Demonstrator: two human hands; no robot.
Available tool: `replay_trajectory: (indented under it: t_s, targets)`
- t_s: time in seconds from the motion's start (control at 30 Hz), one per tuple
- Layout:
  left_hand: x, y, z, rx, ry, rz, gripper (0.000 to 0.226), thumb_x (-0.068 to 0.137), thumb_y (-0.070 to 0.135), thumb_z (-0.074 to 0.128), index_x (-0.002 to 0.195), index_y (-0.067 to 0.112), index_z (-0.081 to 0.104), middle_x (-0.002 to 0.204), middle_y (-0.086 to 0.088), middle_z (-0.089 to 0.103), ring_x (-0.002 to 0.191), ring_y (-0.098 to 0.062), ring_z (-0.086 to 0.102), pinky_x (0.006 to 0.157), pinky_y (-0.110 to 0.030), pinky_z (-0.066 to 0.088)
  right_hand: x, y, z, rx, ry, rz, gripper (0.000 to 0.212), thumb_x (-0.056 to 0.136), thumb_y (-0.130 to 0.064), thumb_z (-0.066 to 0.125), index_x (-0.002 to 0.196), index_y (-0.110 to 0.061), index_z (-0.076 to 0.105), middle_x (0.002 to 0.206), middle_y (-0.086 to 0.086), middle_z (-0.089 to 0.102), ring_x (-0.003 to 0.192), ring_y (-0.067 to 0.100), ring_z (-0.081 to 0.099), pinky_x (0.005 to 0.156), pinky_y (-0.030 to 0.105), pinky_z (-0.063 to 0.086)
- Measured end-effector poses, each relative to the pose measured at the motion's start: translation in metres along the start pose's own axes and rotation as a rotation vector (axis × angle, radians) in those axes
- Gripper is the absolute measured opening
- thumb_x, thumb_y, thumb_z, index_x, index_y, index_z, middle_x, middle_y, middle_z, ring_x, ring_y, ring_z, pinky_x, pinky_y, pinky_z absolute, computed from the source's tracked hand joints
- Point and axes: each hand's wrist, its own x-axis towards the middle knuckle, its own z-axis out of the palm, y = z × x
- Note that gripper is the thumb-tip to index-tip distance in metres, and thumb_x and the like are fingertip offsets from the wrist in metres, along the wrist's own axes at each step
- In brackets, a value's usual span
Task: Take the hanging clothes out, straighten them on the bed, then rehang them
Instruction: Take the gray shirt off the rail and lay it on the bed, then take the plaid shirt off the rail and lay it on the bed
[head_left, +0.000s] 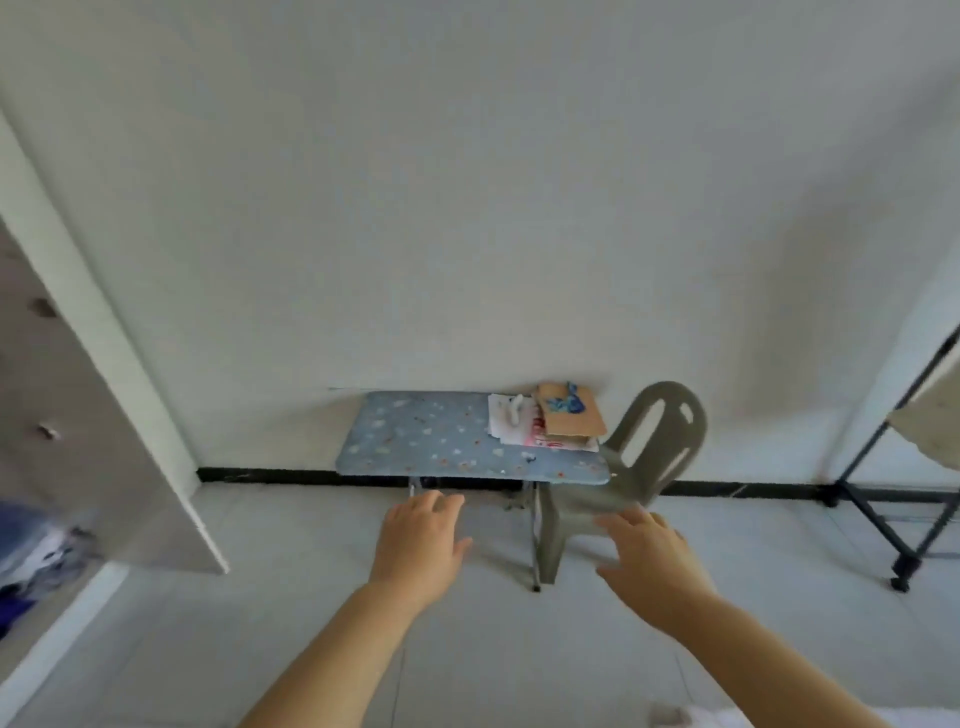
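Note:
My left hand and my right hand reach forward over the tiled floor, palms down, fingers spread, holding nothing. At the far left edge, blurred blue and white clothes show inside an open wardrobe. A black clothes rack stands at the right edge with a pale fabric draped on it. No hanger is in view. A white corner at the bottom right could be the bed; I cannot tell.
A small blue patterned table stands against the white wall, with papers and cardboard on its right end. A grey plastic chair is beside it. The wardrobe door juts out at left.

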Motion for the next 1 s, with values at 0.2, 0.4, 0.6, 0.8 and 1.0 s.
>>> replay_trajectory:
  t_s: [0.2, 0.4, 0.6, 0.8, 1.0]
  targets:
    - [-0.092, -0.17, -0.043, 0.044, 0.069, -0.341, 0.044, 0.093, 0.038, 0.043, 0.133, 0.02, 0.038, 0.127, 0.0, 0.049, 0.114, -0.02, 0.047, 0.094, -0.03, 0.034, 0.057, -0.171, 0.023, -0.072, -0.063, -0.308, 0.044, 0.087, -0.039, 0.057, 0.129, -0.028, 0.047, 0.128, -0.007, 0.044, 0.12, 0.017, 0.042, 0.101, 0.032, 0.035]
    - [-0.173, -0.273, -0.066, 0.065, 0.129, -0.655, 0.047, 0.094, 0.041, 0.043, 0.137, 0.022, 0.034, 0.129, 0.002, 0.049, 0.114, -0.015, 0.047, 0.097, -0.028, 0.037, 0.092, -0.312, 0.048, -0.09, -0.125, -0.59, 0.055, 0.091, -0.04, 0.052, 0.142, -0.031, 0.032, 0.141, -0.007, 0.034, 0.128, 0.018, 0.035, 0.107, 0.033, 0.028]
    - [-0.208, -0.355, -0.087, 0.149, 0.106, -0.9, 0.051, 0.095, 0.042, 0.04, 0.14, 0.022, 0.031, 0.139, -0.001, 0.042, 0.125, -0.02, 0.041, 0.102, -0.034, 0.032, 0.134, -0.435, 0.069, -0.092, -0.132, -0.842, 0.057, 0.091, -0.041, 0.052, 0.143, -0.032, 0.029, 0.142, -0.007, 0.034, 0.129, 0.017, 0.035, 0.107, 0.033, 0.029]
    - [-0.203, -0.423, -0.117, 0.212, 0.152, -1.087, 0.048, 0.093, 0.042, 0.042, 0.137, 0.024, 0.035, 0.134, 0.002, 0.046, 0.12, -0.018, 0.045, 0.098, -0.032, 0.034, 0.195, -0.542, 0.072, -0.075, -0.088, -1.076, 0.055, 0.089, -0.041, 0.052, 0.14, -0.032, 0.033, 0.137, -0.007, 0.039, 0.122, 0.017, 0.041, 0.102, 0.03, 0.034]
    - [-0.192, -0.488, -0.156, 0.239, 0.254, -1.2, 0.05, 0.094, 0.039, 0.042, 0.14, 0.026, 0.03, 0.141, 0.002, 0.04, 0.128, -0.02, 0.037, 0.107, -0.034, 0.029, 0.244, -0.644, 0.069, -0.002, -0.086, -1.254, 0.052, 0.089, -0.039, 0.055, 0.138, -0.03, 0.038, 0.133, -0.006, 0.044, 0.119, 0.016, 0.045, 0.102, 0.029, 0.036]
